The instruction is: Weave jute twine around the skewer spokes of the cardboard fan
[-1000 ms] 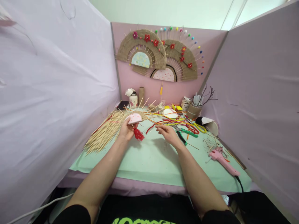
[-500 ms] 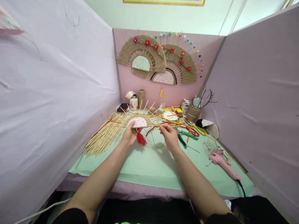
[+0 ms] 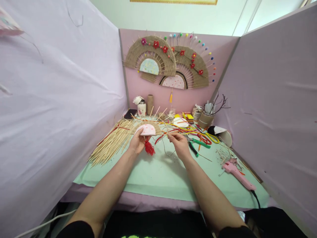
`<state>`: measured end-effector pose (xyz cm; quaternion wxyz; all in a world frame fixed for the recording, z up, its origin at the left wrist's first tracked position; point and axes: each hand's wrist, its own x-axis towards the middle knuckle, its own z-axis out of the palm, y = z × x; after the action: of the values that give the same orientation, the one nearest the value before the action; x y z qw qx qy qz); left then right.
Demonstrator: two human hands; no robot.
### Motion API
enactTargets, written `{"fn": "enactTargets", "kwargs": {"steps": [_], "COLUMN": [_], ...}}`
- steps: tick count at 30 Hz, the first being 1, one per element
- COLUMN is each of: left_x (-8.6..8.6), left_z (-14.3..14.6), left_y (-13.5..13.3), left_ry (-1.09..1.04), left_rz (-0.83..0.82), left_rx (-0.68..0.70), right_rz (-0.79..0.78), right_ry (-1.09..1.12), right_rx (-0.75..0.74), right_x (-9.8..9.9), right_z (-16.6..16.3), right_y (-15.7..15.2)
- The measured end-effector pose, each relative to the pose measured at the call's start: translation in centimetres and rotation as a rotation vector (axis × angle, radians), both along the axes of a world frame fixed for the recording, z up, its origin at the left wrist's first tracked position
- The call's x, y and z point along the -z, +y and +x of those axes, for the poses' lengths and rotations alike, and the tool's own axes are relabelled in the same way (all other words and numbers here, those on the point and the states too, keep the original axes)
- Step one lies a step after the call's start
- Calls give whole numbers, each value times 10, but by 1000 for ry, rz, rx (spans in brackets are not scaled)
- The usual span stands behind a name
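My left hand (image 3: 137,142) is closed on a small half-round fan piece (image 3: 147,129), pink with dots, ringed by woven brown cord and bamboo sticks that fan outward. A red tassel (image 3: 149,148) hangs below it. My right hand (image 3: 178,142) is pinched on a thin cord (image 3: 165,149) that loops down from the fan piece to the green mat (image 3: 163,172). Both hands hover just above the mat.
A heap of bamboo skewers (image 3: 114,140) lies left. Coloured pipe cleaners (image 3: 195,132), green-handled pliers (image 3: 195,145) and a pink glue gun (image 3: 236,172) lie right. Jars, a cord spool (image 3: 150,104) and a tool cup (image 3: 205,118) stand at the back under two finished fans (image 3: 170,62).
My right hand rose from the mat and pinched the thin cord next to the fan piece. My left hand shifted the fan piece slightly right and held it level.
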<state>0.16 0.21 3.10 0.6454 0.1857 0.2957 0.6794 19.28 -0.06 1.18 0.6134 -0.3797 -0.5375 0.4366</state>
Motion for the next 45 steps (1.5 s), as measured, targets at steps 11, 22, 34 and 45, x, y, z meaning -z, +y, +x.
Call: {"fn": "enactTargets", "kwargs": {"steps": [11,22,34,45], "left_x": [-6,-6,-3,-10], "left_z": [0,-2,-9,-25], "left_y": [-6,-8,-6,-4], "left_ry": [34,91,150,267], "left_rz": [-19,-58,-32,-23], "left_rx": [90,162,207,180], "right_rz": [50,-209,-107,-310], "right_ry": [-7,49,95,170], "right_rx": [-162,-455,-214,-489], "right_x": [-7,-9,-12,-23], "right_z": [4,25,21,49], "right_y": [-2,-2,-3,-2]}}
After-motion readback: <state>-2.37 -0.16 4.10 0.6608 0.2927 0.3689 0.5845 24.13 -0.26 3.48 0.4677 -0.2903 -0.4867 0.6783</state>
